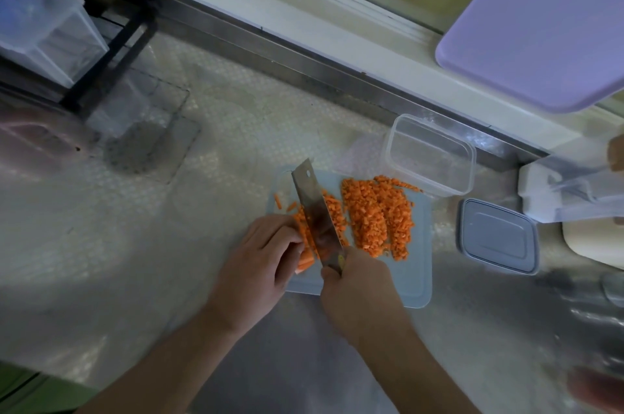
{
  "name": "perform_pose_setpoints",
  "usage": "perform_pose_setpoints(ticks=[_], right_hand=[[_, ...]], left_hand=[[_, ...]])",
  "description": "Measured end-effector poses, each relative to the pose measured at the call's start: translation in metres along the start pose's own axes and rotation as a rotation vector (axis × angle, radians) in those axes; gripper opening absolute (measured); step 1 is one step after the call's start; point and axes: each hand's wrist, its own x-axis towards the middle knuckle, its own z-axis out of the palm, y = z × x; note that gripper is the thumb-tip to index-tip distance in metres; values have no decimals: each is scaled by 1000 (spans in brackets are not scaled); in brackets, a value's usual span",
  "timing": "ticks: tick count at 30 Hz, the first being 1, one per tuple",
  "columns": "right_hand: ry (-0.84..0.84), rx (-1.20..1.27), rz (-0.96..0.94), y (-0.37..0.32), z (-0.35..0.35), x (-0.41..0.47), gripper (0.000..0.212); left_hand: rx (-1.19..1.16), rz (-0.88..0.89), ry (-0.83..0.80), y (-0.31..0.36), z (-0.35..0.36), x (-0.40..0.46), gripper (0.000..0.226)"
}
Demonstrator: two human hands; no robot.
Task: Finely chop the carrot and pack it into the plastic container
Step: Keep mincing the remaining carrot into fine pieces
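A pale blue cutting board [415, 265] lies on the steel counter. On it is a heap of finely diced carrot [378, 214], with carrot strips [305, 243] to its left. My right hand [358, 285] grips the handle of a cleaver [315, 211], whose blade stands across the strips. My left hand [266, 254] holds the strips with curled fingers, right beside the blade. An empty clear plastic container [430, 155] stands just behind the board. Its grey lid [498, 236] lies to the right of the board.
A lilac board [540, 25] leans at the back right by the window ledge. A white holder [553, 194] and a cream object [594, 244] sit at the right. At the far left stand a black rack [111, 62] and clear drawers [44, 28].
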Motion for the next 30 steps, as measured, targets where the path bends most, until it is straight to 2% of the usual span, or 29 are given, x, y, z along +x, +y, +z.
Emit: perform_pose_setpoints(ticks=[3, 10, 19, 24, 30], right_hand=[[10, -19, -13, 1, 0, 0, 28], [3, -17, -29, 4, 1, 0, 11], [-40, -98, -31, 3, 7, 1, 11], [-78, -113, 0, -1, 6, 3, 28], [-154, -159, 26, -8, 6, 12, 29]], left_hand=[[-4, 14, -4, -1, 0, -2, 11], [-16, 50, 41, 1, 0, -2, 11], [34, -1, 17, 1, 0, -2, 3], [45, -28, 1, 2, -1, -2, 7], [58, -59, -27, 1, -1, 0, 9]])
